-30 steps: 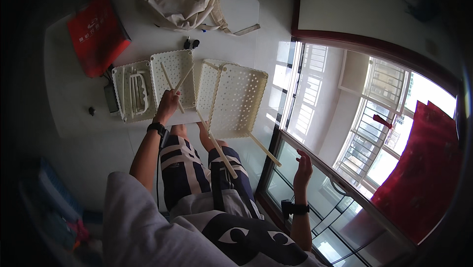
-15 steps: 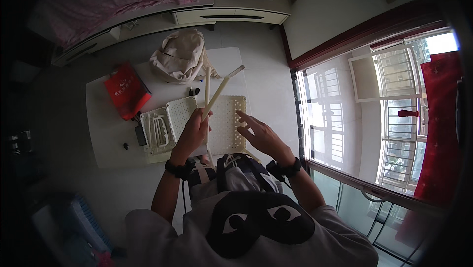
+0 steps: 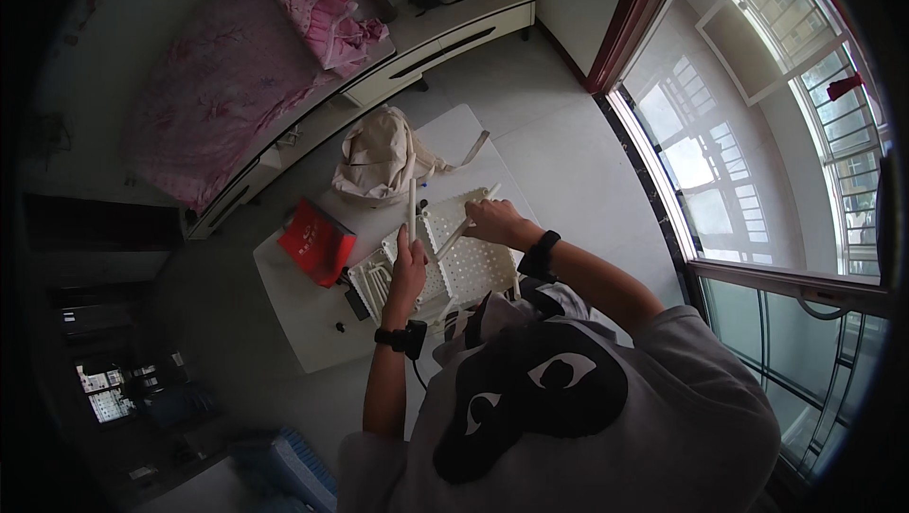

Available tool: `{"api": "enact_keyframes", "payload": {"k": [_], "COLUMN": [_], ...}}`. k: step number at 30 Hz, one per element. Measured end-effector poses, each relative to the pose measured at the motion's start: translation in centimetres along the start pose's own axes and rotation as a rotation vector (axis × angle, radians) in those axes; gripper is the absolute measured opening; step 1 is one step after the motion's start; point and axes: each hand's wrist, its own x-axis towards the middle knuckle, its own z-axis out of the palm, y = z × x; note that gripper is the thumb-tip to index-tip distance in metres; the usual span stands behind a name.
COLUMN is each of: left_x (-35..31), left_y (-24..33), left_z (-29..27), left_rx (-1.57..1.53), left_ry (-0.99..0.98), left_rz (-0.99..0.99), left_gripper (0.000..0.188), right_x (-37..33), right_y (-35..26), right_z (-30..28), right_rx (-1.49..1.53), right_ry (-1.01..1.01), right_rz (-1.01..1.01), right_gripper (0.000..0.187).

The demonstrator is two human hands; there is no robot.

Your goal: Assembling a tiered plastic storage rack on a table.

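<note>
Now | right hand [image 3: 500, 221] (empty before): fingers clasping a cream rod [image 3: 452, 241] | left hand [image 3: 407, 274]: fingers around second rod [image 3: 413, 203]

We are in a home, in what looks like its living room: we see a low drawer cabinet [image 3: 445, 49], a pink flowered cloth [image 3: 227, 87] along it, a backpack [image 3: 371, 161] on a table [image 3: 298, 328], a tiled floor [image 3: 592, 163], and a glass door [image 3: 741, 324] near barred windows [image 3: 857, 172].
</note>
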Motion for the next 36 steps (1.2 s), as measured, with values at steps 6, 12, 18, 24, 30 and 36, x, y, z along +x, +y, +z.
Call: {"api": "enact_keyframes", "payload": {"k": [6, 12, 18, 24, 30, 36], "left_x": [4.3, 5.8, 7.1, 7.6, 9.0, 10.3], "left_y": [-5.3, -3.5, -4.4, -4.5, -3.5, -3.3], "left_z": [-3.1, -2.1, -2.7, -2.3, -2.9, -2.6], "left_rx": [0.316, 0.599, 0.926, 1.006, 1.123, 1.238], "left_ry": [-0.138, -0.19, -0.156, -0.166, -0.206, -0.216], "left_rz": [-0.251, -0.292, -0.145, -0.202, -0.127, 0.0], "left_gripper": [0.04, 0.033, 0.032, 0.034, 0.033, 0.026], "right_x": [0.7, -0.7, 1.2, 0.5, -0.4, 0.8], "right_y": [5.8, 6.7, 10.0, 8.7, 7.8, 7.6], "right_z": [2.1, 2.5, 7.1, 7.4, 6.9, 7.1], "right_rx": [0.243, 0.386, 0.678, 0.69, 1.001, 0.752], "right_ry": [0.049, 0.13, 0.198, 0.591, 0.514, 0.692], "right_rz": [0.414, 0.548, 0.696, 0.61, 0.594, 0.543], "right_gripper": [0.047, 0.044, 0.042, 0.034, 0.033, 0.034]}}
